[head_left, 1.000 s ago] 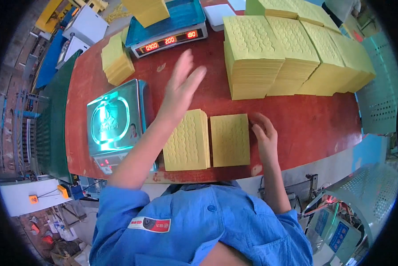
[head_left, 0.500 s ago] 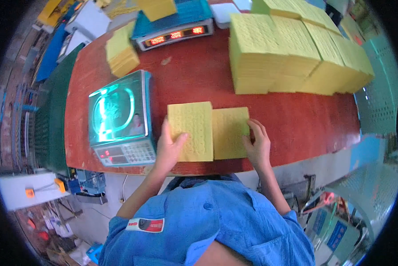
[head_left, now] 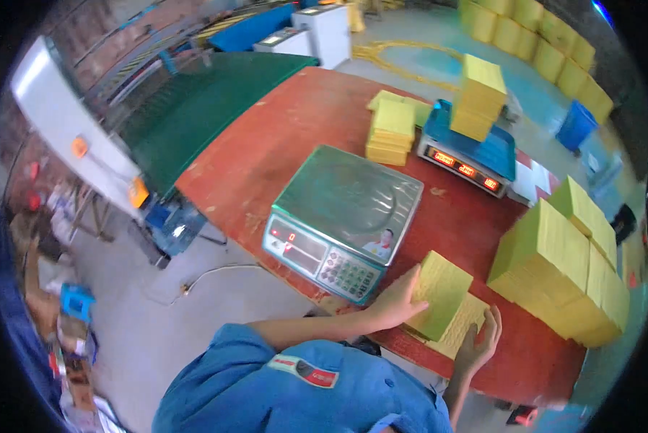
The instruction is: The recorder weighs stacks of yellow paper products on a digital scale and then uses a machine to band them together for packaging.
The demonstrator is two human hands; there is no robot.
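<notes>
Two flat stacks of textured yellow paper sheets are in front of me near the table's edge. The left stack (head_left: 443, 294) lies partly over the right stack (head_left: 465, 325). My left hand (head_left: 397, 302) grips the left stack's left edge, thumb on top and fingers along the side. My right hand (head_left: 481, 340) is curled round the right edge of the right stack, thumb and fingers bent. Just left of the paper is a digital scale (head_left: 349, 209) with a bare metal pan and a lit display.
The red table (head_left: 266, 144) also bears a second scale (head_left: 468, 155) with a tall yellow paper block (head_left: 480, 90) on it. A smaller paper pile (head_left: 391, 130) is beside that. Large yellow paper blocks (head_left: 548, 252) are at the right. A green surface (head_left: 216, 108) adjoins the table's left.
My view has swung to the left, so the table and its things appear turned and further right. Both hands stay at the paper stacks, and the left stack now sits skewed over the right one.
</notes>
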